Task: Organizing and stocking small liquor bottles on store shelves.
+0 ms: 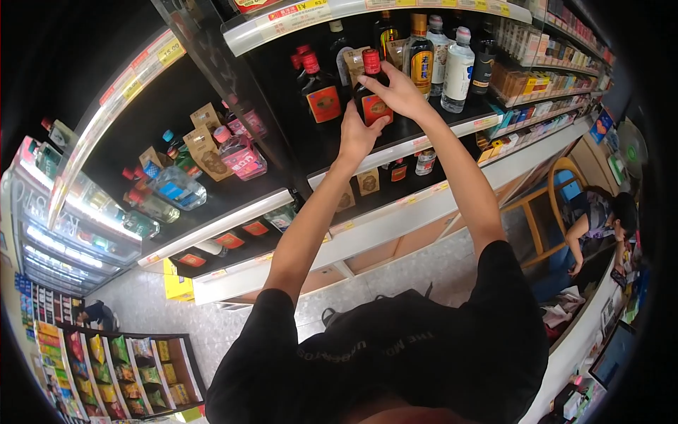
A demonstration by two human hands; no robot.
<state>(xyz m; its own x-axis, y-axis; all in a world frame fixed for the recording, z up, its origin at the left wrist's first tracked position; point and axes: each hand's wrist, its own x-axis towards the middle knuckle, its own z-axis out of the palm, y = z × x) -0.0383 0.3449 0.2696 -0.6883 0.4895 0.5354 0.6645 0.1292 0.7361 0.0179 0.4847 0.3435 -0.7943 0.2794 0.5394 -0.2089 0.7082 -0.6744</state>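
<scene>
Both my hands are on a dark glass bottle (pixel 375 107) with a red cap and an orange-red label, at the shelf (pixel 424 142) before me. My left hand (pixel 357 135) grips its lower left side, fingers around the base. My right hand (pixel 402 95) wraps the upper right side below the cap, with the thumb across the front. Just left stands a similar red-capped bottle (pixel 323 98), another partly hidden behind it. Brown paper packets (pixel 356 62) show behind the held bottle. A gold-capped bottle (pixel 418 58) and clear bottles (pixel 457 74) stand to the right.
More bottles and paper packets (pixel 206 153) fill the shelf to the left. Cigarette-type boxes (pixel 529 85) line racks at right. A wooden chair (pixel 535 212) and a seated person (pixel 588 228) are at far right. Snack shelves (pixel 122 371) stand behind at lower left, near another crouching person (pixel 99 315).
</scene>
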